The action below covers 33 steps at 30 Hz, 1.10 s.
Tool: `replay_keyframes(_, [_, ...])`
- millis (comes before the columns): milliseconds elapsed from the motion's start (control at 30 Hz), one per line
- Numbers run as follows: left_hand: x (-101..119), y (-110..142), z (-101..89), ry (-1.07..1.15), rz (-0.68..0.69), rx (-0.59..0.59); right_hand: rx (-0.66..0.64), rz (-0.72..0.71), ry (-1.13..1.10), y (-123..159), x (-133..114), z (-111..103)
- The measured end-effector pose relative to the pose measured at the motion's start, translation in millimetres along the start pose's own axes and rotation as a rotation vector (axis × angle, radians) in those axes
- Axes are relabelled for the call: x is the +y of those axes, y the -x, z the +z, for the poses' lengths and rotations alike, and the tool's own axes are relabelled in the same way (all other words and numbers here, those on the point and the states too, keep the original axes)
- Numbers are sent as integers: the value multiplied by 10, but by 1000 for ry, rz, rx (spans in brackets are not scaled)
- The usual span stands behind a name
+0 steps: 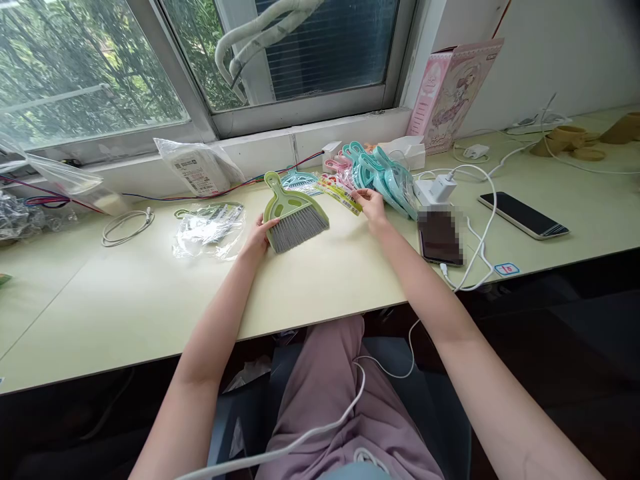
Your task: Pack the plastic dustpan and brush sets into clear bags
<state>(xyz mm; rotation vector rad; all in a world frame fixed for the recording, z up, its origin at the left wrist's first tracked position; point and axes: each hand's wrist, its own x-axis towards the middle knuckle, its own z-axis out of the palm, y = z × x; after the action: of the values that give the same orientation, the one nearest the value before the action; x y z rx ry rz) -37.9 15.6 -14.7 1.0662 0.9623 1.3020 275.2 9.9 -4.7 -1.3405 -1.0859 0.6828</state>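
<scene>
Left hand [259, 237], nearer the set: thumb pressed on its left edge, other fingers largely hidden. Green dustpan-and-brush set [294, 217]: right of that thumb, long axis slanting from handle, far left, to grey bristles, near right. Printed card [339, 191]: just right of the set, right end pinched between right hand's [371, 207] fingertips.

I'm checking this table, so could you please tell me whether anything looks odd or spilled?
The phone nearer the white charger looks odd: blocky pixels obscure its top and right edges. I see nothing spilled.
</scene>
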Motion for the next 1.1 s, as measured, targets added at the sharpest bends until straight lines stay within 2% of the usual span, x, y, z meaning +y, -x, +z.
replay_keyframes(67, [-14,22,32,-2,5,-34,-90,44,-216,19,-27,36])
replay_keyframes(167, [-31,89,125,-11,0,-103,-242,0,-266,107,-98,113])
replay_keyframes(233, [-33,143,199,-20,-29,-152,-335,-72,-168,207,-158,175])
replay_keyframes(300, [-30,186,258,-22,-65,-183,-374,-178,3,328,-221,227])
replay_keyframes(433, [-16,219,297,-18,-96,-190,-323,-471,422,542,-334,257])
replay_keyframes(500, [-8,219,291,-21,-99,-187,-338,-514,536,599,-374,251])
replay_keyframes(600, [3,223,284,-25,-103,-190,-362,-465,578,616,-395,255])
replay_keyframes(700, [14,234,287,-22,-123,-214,-361,-400,528,586,-368,283])
replay_keyframes(833, [16,235,287,3,-148,-213,-372,-327,325,535,-325,318])
replay_keyframes(1000, [-11,196,270,31,-158,-196,-463,-156,-15,491,-354,298])
replay_keyframes(1100, [-38,157,259,52,-161,-196,-520,-136,-74,494,-383,281])
